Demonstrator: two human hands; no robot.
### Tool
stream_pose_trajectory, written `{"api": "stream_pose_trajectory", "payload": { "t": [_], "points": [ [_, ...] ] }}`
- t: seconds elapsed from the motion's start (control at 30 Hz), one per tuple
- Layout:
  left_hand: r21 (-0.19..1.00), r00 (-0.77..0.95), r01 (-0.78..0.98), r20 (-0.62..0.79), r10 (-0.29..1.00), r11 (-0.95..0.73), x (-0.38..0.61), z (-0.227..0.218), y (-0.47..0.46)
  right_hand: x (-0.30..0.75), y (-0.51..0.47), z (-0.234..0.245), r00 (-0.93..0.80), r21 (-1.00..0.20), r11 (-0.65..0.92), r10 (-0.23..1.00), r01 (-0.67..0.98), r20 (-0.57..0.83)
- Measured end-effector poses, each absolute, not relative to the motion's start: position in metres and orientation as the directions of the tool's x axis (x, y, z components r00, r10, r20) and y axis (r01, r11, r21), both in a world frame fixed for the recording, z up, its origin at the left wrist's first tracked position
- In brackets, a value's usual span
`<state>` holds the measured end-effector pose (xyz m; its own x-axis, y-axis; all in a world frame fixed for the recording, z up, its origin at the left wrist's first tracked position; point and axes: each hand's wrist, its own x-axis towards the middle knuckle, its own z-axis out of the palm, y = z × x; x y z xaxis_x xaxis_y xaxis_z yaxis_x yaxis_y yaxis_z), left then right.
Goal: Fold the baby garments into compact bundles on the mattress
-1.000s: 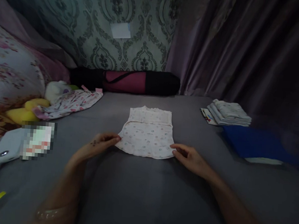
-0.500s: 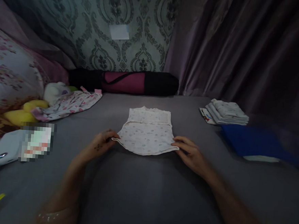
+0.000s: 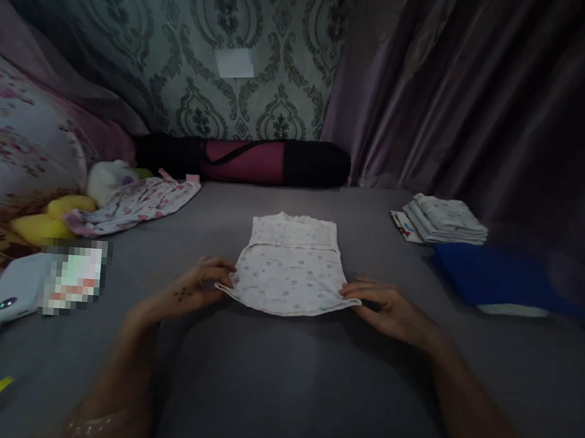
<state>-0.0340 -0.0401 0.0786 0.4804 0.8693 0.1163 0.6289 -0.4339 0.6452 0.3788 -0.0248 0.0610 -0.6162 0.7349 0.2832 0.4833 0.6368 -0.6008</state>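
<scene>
White cloth garment with small pastel prints [image 3: 291, 275]: lies flat before me on the smooth grey fabric surface [image 3: 280, 392], near corners slightly raised.
Left hand [image 3: 195, 289]: fingers pinch the near left corner.
Right hand [image 3: 391, 309]: fingers pinch the near right corner.
Hem risk: uneven tugging could skew it; a loose pinch could drop a corner.
Right side: pale folded cloth stack [image 3: 450, 223], well apart.

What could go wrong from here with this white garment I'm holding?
The white, small-print fabric garment is held at its near corners by the left hand and right hand, so an uneven pull might skew it. The layer across its far end is in neither hand, so it could shift or crease.
</scene>
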Motion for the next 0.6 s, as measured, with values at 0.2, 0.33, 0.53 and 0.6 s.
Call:
{"api": "stream_pose_trajectory", "payload": {
  "t": [0.2,0.33,0.53,0.6],
  "points": [
    [0.736,0.563,0.561,-0.004,0.826,-0.379,-0.033,0.085,-0.046,0.379,-0.031,0.076,-0.656,-0.706,0.526,0.746,0.474,0.115],
    [0.829,0.588,0.509,-0.137,0.797,-0.233,-0.032,0.083,-0.045,0.376,-0.033,0.085,-0.677,-0.788,0.386,0.734,0.480,-0.053],
    [0.848,0.520,0.523,-0.234,0.822,-0.090,-0.027,0.085,-0.029,0.374,-0.023,0.098,-0.634,-0.794,0.263,0.750,0.548,-0.189],
    [0.844,0.498,0.527,-0.213,0.840,-0.098,-0.027,0.089,-0.020,0.374,-0.017,0.102,-0.634,-0.802,0.270,0.755,0.533,-0.167]
  ]
}}
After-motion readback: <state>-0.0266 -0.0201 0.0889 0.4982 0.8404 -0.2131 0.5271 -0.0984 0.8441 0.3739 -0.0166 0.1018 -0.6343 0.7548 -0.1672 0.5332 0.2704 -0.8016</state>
